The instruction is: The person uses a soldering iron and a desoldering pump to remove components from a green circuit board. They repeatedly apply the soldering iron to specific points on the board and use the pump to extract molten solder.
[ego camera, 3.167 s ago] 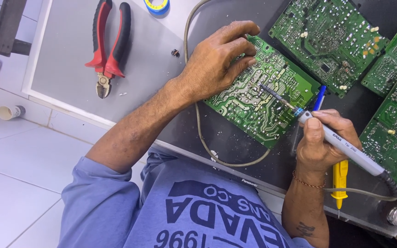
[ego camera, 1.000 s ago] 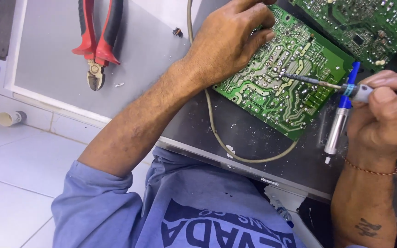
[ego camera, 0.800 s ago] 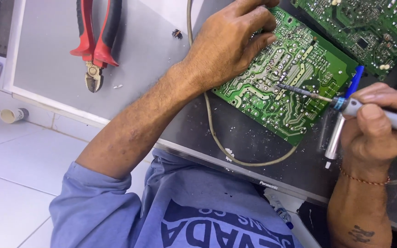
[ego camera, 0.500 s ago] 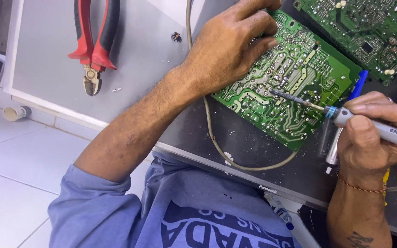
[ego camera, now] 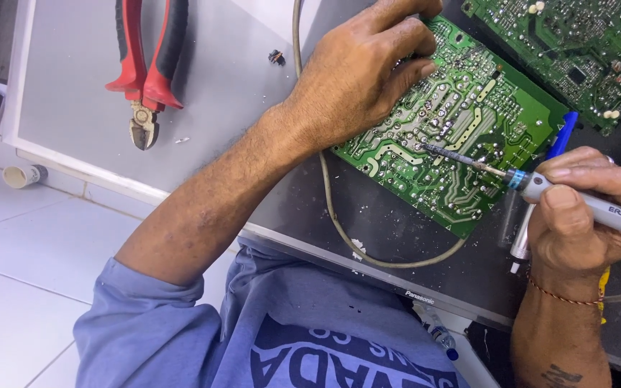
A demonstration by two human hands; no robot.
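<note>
Your one head-worn camera looks steeply down and close at the dark worktop [ego camera: 397,237], taking in your chest, both forearms and the white tiled floor [ego camera: 30,287] at the left edge.

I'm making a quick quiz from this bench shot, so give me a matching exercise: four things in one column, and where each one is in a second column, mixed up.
Things:
1. left hand
2. right hand
3. cutting pliers
4. grey cable

Places:
A. lying on the grey panel, jaws toward the person
B. pressing down on the green circuit board
C. looping along the board's near edge
D. gripping the soldering iron, tip on the board

Pairs: 1-B, 2-D, 3-A, 4-C
</note>
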